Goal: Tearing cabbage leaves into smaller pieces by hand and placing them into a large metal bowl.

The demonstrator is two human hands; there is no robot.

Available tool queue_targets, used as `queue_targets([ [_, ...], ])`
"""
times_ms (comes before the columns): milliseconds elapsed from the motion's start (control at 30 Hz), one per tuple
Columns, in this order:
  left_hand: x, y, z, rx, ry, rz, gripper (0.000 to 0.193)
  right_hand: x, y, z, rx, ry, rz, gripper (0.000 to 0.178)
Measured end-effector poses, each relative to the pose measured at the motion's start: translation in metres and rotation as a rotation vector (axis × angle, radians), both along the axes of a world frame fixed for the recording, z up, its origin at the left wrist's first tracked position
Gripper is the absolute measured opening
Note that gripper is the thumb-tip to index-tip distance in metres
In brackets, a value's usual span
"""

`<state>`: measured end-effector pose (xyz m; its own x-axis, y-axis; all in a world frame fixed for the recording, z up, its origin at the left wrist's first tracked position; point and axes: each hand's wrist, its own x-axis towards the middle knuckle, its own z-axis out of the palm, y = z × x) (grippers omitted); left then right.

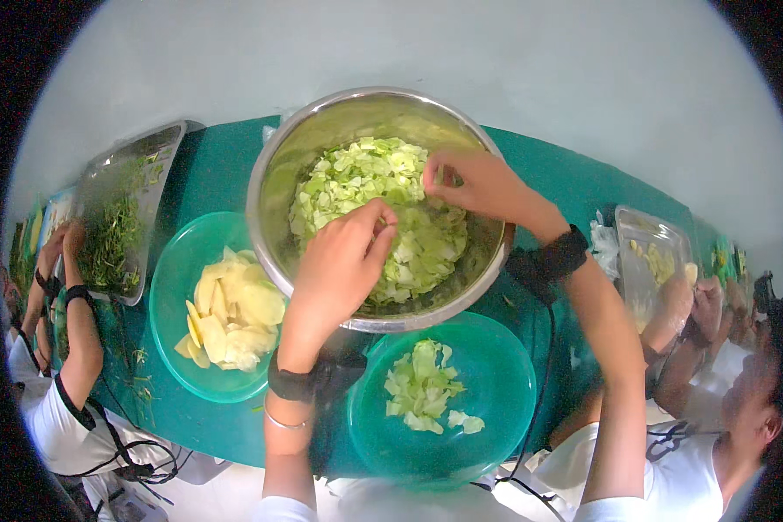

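Observation:
A big steel bowl (278, 161) holds a heap of torn pale-green leaf pieces (365, 170), which look like cabbage. Both of my hands are over it. My left hand (344, 257) is above the near left part of the heap, fingers curled in a pinch; anything between them is hidden. Over the right side, my right hand (474, 183) has thumb and fingertips drawn together, and I cannot make out what is in them. In front of the bowl a green plastic basin (496, 400) contains a smaller pile of leaf pieces (422, 383).
Left of the bowl, another green basin (170, 348) holds pale yellow slices (230, 309). A metal tray (161, 187) of cut greens stands far left, near another person's hands (61, 239). At right, a co-worker's hands (700, 304) are by a clear tray (626, 230). Cables cross the green table (209, 165).

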<state>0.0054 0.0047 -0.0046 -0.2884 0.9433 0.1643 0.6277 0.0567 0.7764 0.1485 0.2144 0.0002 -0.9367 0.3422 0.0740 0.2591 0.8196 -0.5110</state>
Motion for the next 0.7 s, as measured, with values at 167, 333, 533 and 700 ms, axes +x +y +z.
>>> queue_targets([
  [167,-0.003,-0.002,0.000,-0.003,-0.024,-0.023,0.017,0.014,-0.006,0.028,-0.055,0.081,0.048,0.016],
  [333,-0.003,0.005,-0.011,0.064,-0.073,-0.092,0.013,0.036,-0.051,0.088,-0.153,-0.018,0.072,0.017],
  [533,-0.014,-0.005,-0.022,0.045,-0.048,-0.109,0.017,0.044,-0.132,0.082,-0.144,-0.220,0.465,0.011],
  [700,-0.005,0.001,-0.011,0.074,-0.061,-0.093,0.026,0.062,-0.153,0.082,-0.029,-0.381,0.460,0.010],
])
